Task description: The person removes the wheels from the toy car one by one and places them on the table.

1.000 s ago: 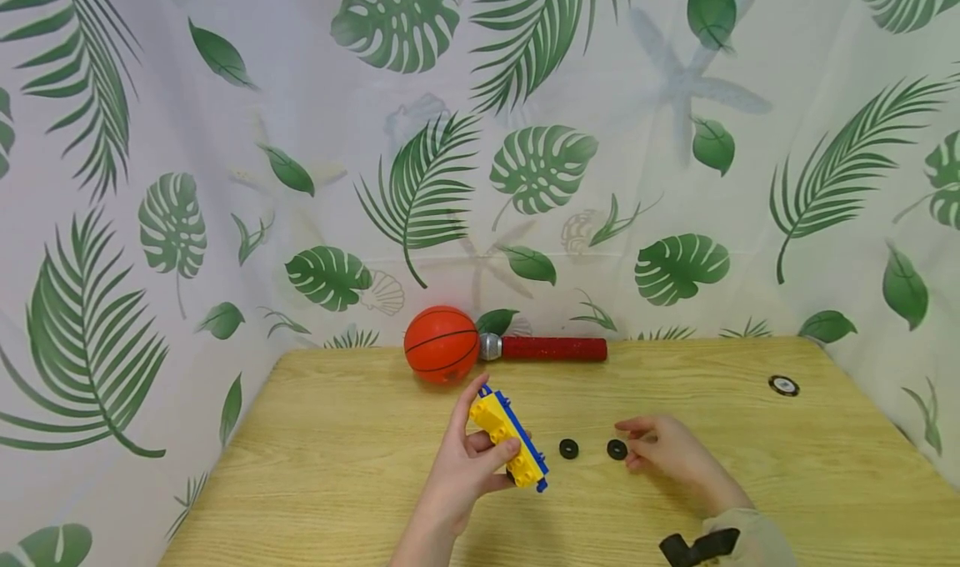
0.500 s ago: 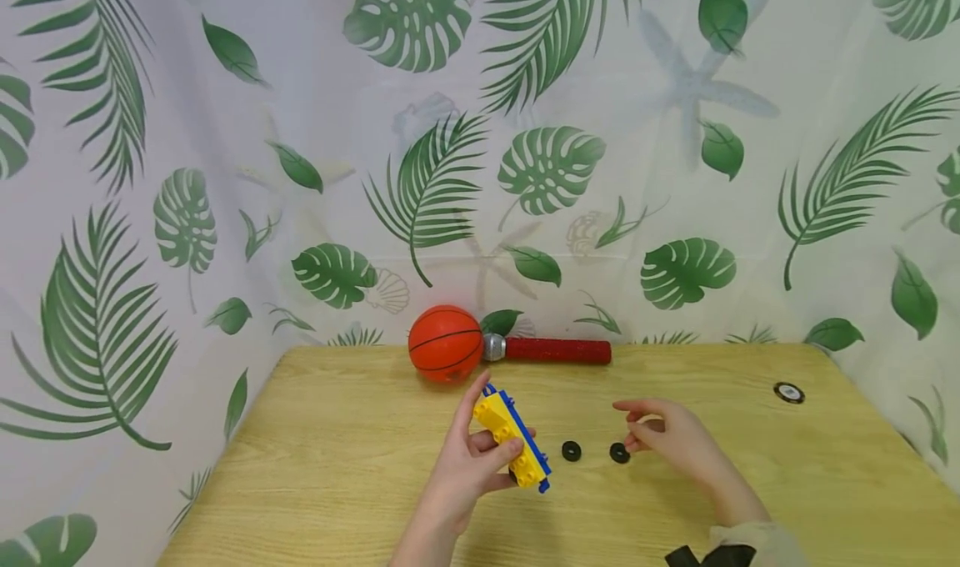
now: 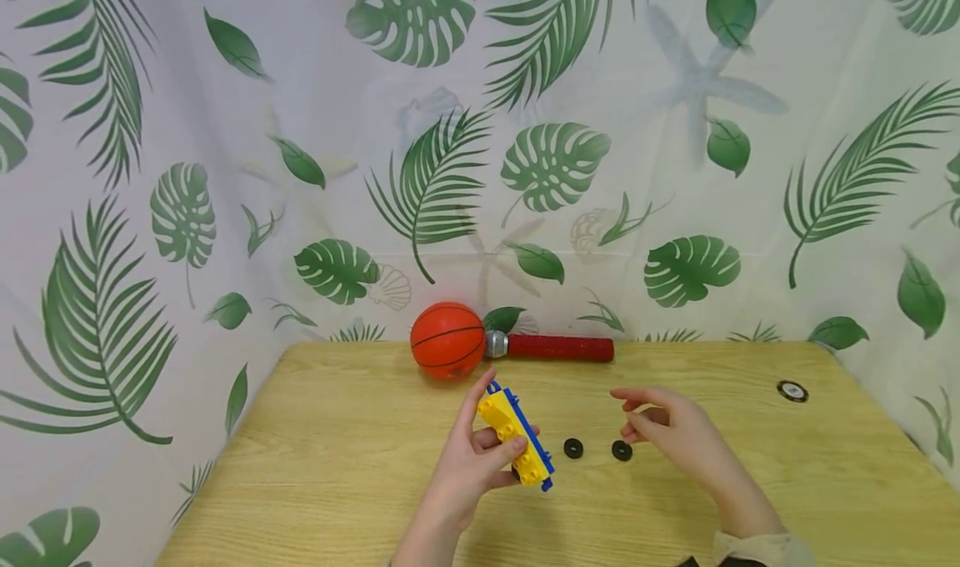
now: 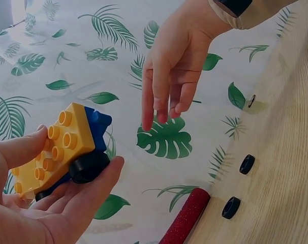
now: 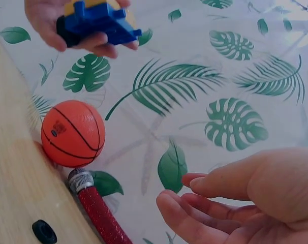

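Note:
My left hand [image 3: 468,459] grips a yellow and blue toy car [image 3: 525,450], tilted on its side above the table. In the left wrist view, round yellow studs cover its top, and a black wheel [image 4: 89,166] is fitted beside the blue base near my fingers. A second fitted wheel [image 4: 43,194] shows further along. My right hand [image 3: 678,434] hovers with loosely bent fingers and nothing in them. Below its fingertips lies a loose black wheel [image 3: 622,450]; another loose wheel [image 3: 573,449] lies between it and the car. The car's far side is partly hidden by my palm.
An orange toy basketball [image 3: 447,339] stands at the table's back edge. Touching it or close by is a red microphone [image 3: 558,348] with a silver head. A black and white round chip [image 3: 792,391] lies at the right. Leaf-printed cloth [image 3: 450,175] hangs behind the wooden table [image 3: 315,467].
My right hand has lifted up and away from the right-hand loose wheel, which stays on the table. The left hand keeps holding the toy car in nearly the same place.

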`<action>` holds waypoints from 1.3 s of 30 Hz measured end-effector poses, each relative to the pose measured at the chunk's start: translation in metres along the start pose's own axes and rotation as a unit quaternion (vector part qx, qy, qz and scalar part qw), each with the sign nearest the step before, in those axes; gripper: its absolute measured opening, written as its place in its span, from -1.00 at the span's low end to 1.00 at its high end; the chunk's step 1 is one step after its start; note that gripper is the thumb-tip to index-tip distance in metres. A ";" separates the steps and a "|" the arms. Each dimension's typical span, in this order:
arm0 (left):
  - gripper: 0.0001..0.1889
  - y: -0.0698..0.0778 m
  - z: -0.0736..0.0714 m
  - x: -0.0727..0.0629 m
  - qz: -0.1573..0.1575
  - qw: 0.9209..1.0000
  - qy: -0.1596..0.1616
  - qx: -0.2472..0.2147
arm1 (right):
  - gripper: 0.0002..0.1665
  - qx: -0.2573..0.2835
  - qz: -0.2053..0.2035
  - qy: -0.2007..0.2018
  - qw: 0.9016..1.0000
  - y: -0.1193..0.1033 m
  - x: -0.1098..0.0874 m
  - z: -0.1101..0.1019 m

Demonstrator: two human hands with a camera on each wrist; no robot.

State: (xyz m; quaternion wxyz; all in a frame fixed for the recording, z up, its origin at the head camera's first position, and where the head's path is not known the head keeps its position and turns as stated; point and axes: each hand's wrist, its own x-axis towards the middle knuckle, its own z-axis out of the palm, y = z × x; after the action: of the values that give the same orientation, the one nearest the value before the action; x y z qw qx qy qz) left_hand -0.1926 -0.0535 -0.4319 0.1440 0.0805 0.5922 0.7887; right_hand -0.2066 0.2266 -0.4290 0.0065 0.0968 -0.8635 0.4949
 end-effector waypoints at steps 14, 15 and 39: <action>-0.15 -0.001 -0.001 0.003 0.006 1.000 0.001 0.011 | -0.59 -0.007 -0.065 0.004 0.998 -0.041 -0.005 0.019; -0.15 -0.001 -0.001 0.003 0.008 1.000 0.001 0.011 | -0.59 -0.007 -0.071 0.005 0.997 -0.043 -0.006 0.021; -0.16 0.007 0.004 0.008 0.023 0.999 -0.003 0.024 | -0.42 0.019 -0.144 -0.032 0.989 -0.074 -0.009 0.064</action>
State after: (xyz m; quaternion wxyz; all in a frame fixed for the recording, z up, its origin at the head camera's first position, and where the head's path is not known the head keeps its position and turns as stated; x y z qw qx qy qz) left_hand -0.1995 -0.0489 -0.4248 0.1257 0.0996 0.6081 0.7775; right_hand -0.1797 0.1369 -0.3991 0.0482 0.2364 -0.8307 0.5018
